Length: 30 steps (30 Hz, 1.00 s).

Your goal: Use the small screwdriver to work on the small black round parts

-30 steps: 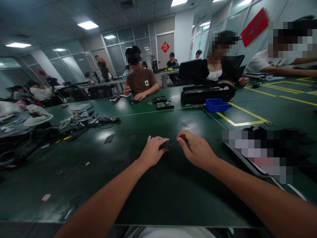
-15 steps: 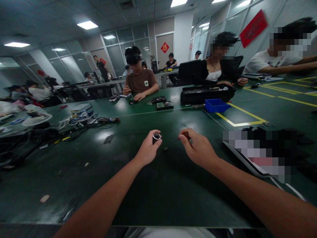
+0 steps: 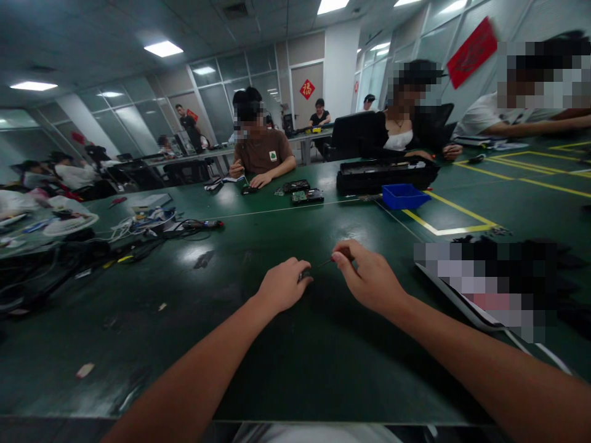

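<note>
Fingers of my left hand (image 3: 282, 286) are curled round a small dark cylinder with a silvery rim (image 3: 303, 274), low over the green table (image 3: 277, 381). Most of the cylinder is hidden by the fingers, and I cannot tell whether it touches the table. To its right, my right hand (image 3: 367, 274) pinches a thin screwdriver (image 3: 325, 263). Its slim shaft points left toward the cylinder, tip apart from it as far as I can see. A bit of red shows at the fingertips, while the rest of the handle is hidden.
Ahead stand a blue tray (image 3: 404, 197) and a long black housing (image 3: 385, 178). Circuit-board parts (image 3: 307, 195) lie near a co-worker in brown (image 3: 263, 154). Tangled cables (image 3: 152, 231) spread at left. A blurred-out pale item (image 3: 475, 289) lies to the right.
My left hand has moved down and slightly right, tipping the cylinder so its round opening no longer faces up. The small dark piece on the table is now out of sight. My right hand has barely moved.
</note>
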Available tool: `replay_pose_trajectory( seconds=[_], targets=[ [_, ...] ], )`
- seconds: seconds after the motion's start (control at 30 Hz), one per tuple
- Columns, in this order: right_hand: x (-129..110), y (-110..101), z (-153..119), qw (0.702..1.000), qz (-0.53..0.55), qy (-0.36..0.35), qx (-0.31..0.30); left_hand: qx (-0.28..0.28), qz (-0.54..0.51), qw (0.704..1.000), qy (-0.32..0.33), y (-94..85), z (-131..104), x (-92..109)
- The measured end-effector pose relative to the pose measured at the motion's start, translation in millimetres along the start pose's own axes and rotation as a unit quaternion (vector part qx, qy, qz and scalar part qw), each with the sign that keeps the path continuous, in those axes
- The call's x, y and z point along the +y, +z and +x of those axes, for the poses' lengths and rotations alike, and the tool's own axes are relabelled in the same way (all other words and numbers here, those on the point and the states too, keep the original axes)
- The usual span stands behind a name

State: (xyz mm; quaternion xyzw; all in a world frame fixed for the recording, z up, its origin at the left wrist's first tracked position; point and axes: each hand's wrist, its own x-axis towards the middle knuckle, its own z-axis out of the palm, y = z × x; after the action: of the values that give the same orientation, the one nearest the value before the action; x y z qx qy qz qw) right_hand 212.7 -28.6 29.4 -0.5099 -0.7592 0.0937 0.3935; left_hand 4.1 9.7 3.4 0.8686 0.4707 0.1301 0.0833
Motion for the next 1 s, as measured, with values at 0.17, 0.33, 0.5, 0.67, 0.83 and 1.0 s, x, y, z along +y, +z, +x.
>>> replay_pose_trajectory(
  seconds=[0.17,0.33,0.5,0.67,0.83,1.0],
  targets=[
    [0,0,0,1.0,0.006,0.0,-0.005,-0.029,0.027,0.999,-0.017,3.8,2,1],
    [0,0,0,1.0,0.008,0.002,-0.013,-0.036,-0.023,0.999,-0.031,-1.7,3,-3],
    [0,0,0,1.0,0.008,0.004,-0.015,-0.038,-0.088,0.995,-0.025,-3.2,0,-10],
    [-1,0,-1,1.0,0.009,0.006,-0.015,-0.05,-0.142,0.988,-0.026,-5.8,-4,-13],
    [0,-1,0,1.0,0.013,0.005,-0.014,-0.035,-0.218,0.974,-0.058,-18.6,-4,-18],
    [-1,0,0,1.0,0.009,0.009,-0.022,-0.002,-0.292,0.952,-0.089,-34.8,-4,-35]
  ],
)
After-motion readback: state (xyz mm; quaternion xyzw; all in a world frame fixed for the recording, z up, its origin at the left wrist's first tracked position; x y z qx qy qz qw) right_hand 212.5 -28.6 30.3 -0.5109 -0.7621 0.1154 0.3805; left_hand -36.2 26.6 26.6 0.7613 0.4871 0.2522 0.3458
